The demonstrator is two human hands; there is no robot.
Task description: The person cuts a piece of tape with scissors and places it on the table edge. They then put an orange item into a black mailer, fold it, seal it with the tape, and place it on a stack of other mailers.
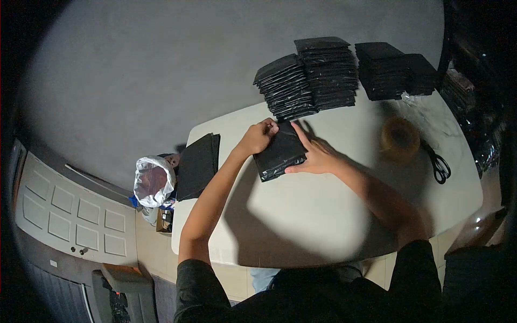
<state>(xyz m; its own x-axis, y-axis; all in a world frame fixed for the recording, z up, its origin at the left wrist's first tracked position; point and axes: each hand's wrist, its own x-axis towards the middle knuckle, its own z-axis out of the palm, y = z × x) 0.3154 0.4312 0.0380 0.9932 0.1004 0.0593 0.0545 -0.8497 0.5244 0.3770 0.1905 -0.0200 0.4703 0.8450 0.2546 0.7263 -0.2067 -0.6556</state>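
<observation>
A flat black packet (280, 153) with a shiny plastic strip along its lower edge lies in front of me, tilted a little. My left hand (259, 138) is closed at its upper left corner, the fingertips curled in a pinch there. Along the packet's right side is my right hand (316, 157), with the index finger stretched to the top edge and the thumb on the lower right corner, gripping it between them. Its other fingers are mostly hidden. Just behind the packet stands a leaning stack of plastic-wrapped black packets (285, 86).
A taller packet stack (327, 72) and dark stacks (381, 70) stand at the back. A tape roll (400, 141) and scissors (439, 166) lie right on the white table (323, 226). Black sheets (198, 166) lie left, beside a silver-lined bag (154, 181).
</observation>
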